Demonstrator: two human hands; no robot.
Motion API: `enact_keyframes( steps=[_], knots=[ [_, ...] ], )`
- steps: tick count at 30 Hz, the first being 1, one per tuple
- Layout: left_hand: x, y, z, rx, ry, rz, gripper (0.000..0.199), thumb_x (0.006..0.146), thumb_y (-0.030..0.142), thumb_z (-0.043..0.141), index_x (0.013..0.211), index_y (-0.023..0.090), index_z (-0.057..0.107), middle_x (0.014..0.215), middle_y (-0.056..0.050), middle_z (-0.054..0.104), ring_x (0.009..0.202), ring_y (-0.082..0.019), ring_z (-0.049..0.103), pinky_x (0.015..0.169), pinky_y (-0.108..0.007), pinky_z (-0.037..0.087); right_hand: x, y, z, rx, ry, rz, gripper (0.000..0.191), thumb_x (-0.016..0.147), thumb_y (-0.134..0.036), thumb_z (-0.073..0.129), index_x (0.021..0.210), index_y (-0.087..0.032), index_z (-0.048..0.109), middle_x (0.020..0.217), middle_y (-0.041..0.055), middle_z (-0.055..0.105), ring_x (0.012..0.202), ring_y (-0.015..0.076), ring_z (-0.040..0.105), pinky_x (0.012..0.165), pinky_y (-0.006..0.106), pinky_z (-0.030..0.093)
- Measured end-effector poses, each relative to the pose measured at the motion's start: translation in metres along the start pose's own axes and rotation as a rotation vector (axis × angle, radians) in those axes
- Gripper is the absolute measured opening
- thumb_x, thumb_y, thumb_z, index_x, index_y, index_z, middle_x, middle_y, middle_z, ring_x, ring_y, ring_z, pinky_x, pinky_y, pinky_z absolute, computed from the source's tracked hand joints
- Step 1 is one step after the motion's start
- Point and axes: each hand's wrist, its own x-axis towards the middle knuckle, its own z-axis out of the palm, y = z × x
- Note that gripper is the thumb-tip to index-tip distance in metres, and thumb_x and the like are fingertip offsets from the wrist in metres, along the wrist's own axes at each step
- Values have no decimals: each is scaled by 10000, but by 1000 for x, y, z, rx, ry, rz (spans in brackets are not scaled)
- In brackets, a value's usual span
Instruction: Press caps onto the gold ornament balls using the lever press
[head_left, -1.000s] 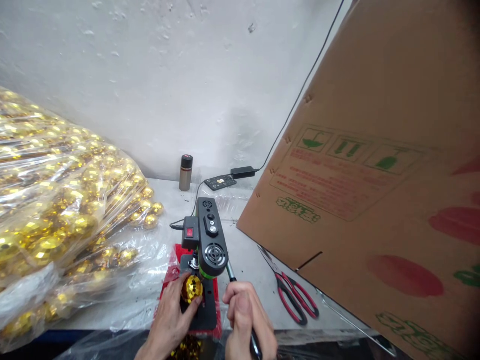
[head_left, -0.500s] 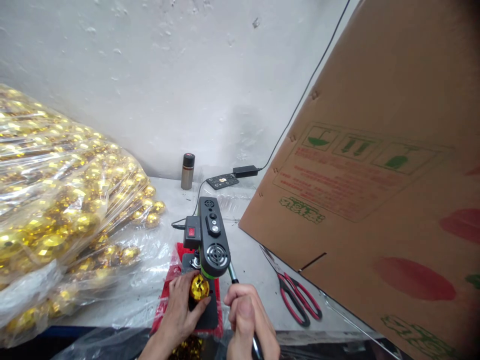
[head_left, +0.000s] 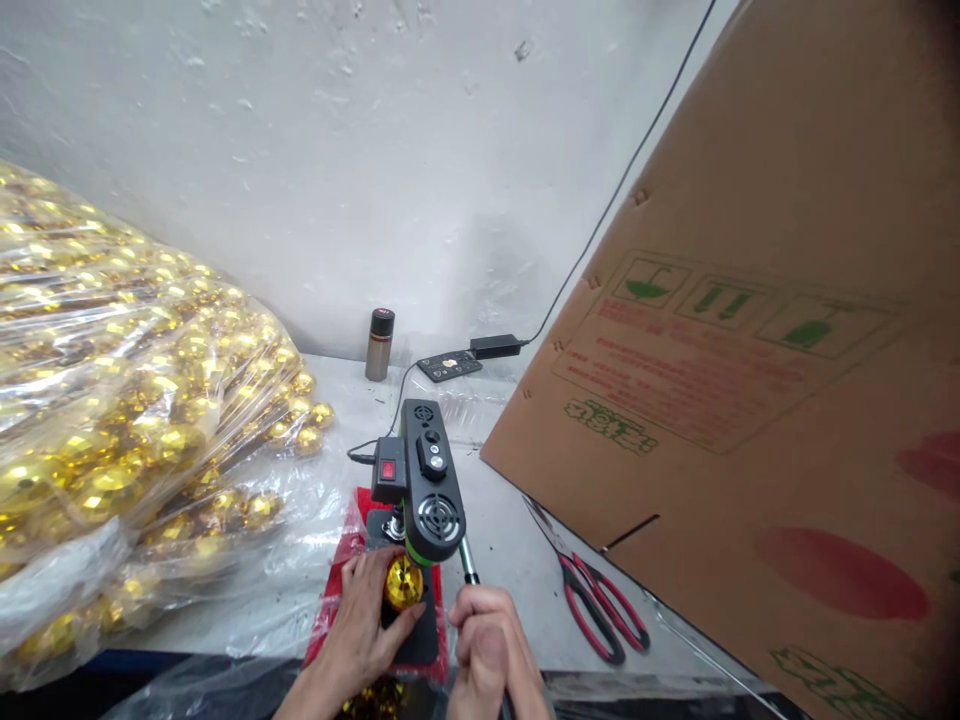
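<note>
A shiny gold faceted ball (head_left: 405,583) sits under the front end of a small black bench drill press (head_left: 431,480). My left hand (head_left: 367,610) curls around the ball from the left, thumb in front and fingers behind it. To the right, my right hand (head_left: 495,645) is wrapped around the machine's lever (head_left: 468,562), a metal rod with a black grip mostly hidden by the fingers. The machine's dark base plate (head_left: 420,640) rests on a red plastic sheet (head_left: 330,600). The working tip above the ball is hidden by the machine's head.
A clear plastic bag of gold balls (head_left: 150,380) fills the left side. Red-handled scissors (head_left: 600,600) lie at the right beside a large cardboard box (head_left: 712,400). Behind stand a bottle (head_left: 379,345), a dark patterned card-like item (head_left: 450,365) and a power adapter (head_left: 495,346).
The whole view has shifted slightly. Both hands keep their holds on the ball and the lever, and the right hand sits a little lower in the picture.
</note>
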Motion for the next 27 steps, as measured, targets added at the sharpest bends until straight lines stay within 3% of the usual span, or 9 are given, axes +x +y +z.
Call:
enact_keyframes(
  steps=[7, 16, 22, 27],
  knots=[
    [0, 4, -2, -39, -6, -18, 408, 949, 411, 668, 1311, 223, 673, 1217, -148, 777, 1122, -361, 690, 1010, -569, 552, -1, 37, -7, -31, -44, -270, 463, 1114, -236, 425, 656, -221, 488, 661, -44, 577, 542, 81, 545, 527, 220, 394],
    [1, 5, -3, -15, 14, 15, 416, 946, 446, 699, 1301, 231, 681, 1128, -136, 786, 1044, -358, 711, 956, -549, 582, -11, 44, -7, -51, -13, -192, 503, 1126, -266, 404, 632, -209, 482, 680, -35, 584, 558, 86, 509, 553, 247, 345],
    [-1, 0, 3, 4, 12, 45, 431, 968, 441, 663, 1332, 210, 657, 1164, -160, 776, 1058, -359, 706, 962, -566, 574, -14, 44, -3, -17, 25, -179, 527, 1131, -297, 398, 616, -205, 467, 673, -35, 568, 557, 90, 479, 556, 261, 321],
    [0, 1, 3, 5, 22, 45, 430, 975, 461, 650, 1328, 217, 659, 1169, -156, 777, 1054, -356, 707, 961, -564, 575, -16, 38, -1, -10, 38, -86, 536, 1136, -306, 398, 615, -202, 468, 689, -26, 572, 577, 99, 466, 584, 274, 313]
  ],
)
